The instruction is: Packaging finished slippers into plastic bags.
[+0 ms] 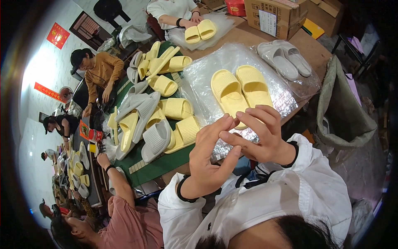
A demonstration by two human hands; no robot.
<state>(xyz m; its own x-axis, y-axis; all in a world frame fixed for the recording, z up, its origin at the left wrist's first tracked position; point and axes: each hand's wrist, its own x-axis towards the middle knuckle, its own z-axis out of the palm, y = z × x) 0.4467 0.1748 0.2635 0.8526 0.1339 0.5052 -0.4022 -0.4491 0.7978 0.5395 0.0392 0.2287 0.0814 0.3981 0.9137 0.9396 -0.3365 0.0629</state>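
Your hands, left (pixel 209 159) and right (pixel 259 135), pinch the clear plastic bag (pixel 248 79) edge | yellow slippers (pixel 240 89) lie paired on the bag, on the worktop (pixel 309 45) | keep fingertips rubbing the film apart, soles aligned.

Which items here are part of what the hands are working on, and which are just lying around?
In hand:
- left hand and right hand, fingers pinching the clear plastic bag
- yellow slipper pair lying on that bag

Lying about:
- grey slipper pair on another bag
- heap of yellow and grey slippers
- cardboard box
- grey sack
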